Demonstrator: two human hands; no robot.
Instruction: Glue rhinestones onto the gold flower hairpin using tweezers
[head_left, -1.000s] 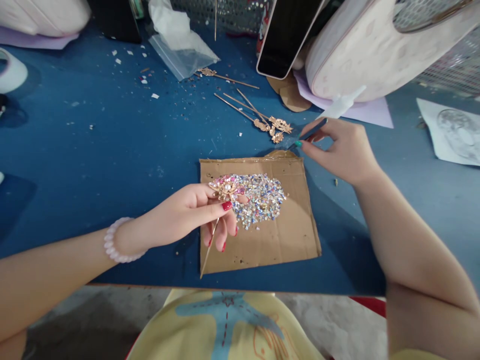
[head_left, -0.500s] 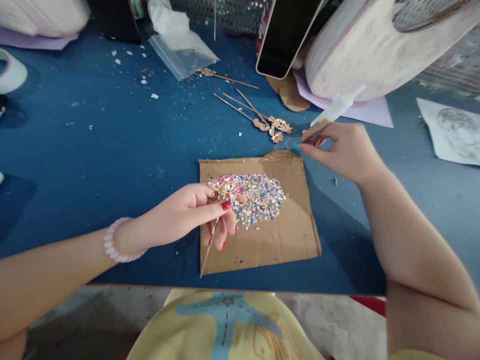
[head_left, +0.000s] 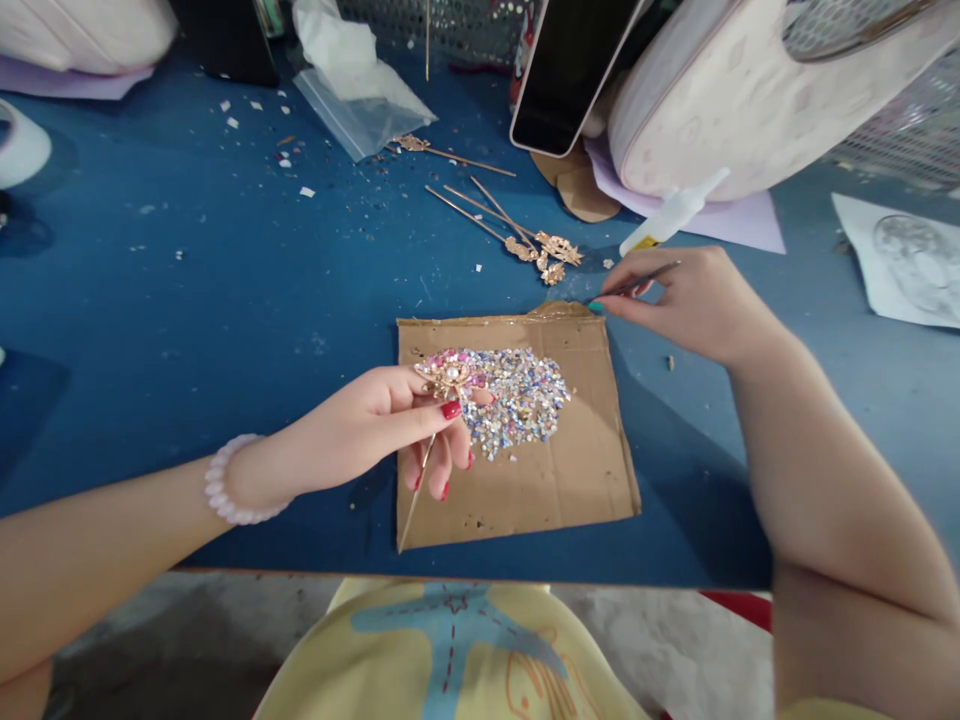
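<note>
**One jewelled hairpin (head_left: 452,374) held, four gold hairpins (head_left: 559,248) on the desk (head_left: 187,320)**

The left hand (head_left: 390,415) grips the jewelled hairpin over one cardboard sheet (head_left: 570,480), which carries a single heap of rhinestones (head_left: 521,400), too many to count. The right hand (head_left: 690,300) pinches one thin dark tool (head_left: 667,268) near the sheet's far right corner. Three gold hairpins lie crossed together; the fourth lies by a clear plastic bag (head_left: 356,125). Whether the white material there is inside, I cannot tell. Compared with a second ago, the tool lies flatter, and the squeeze bottle (head_left: 679,210) shows its yellow end, then hidden.
</note>
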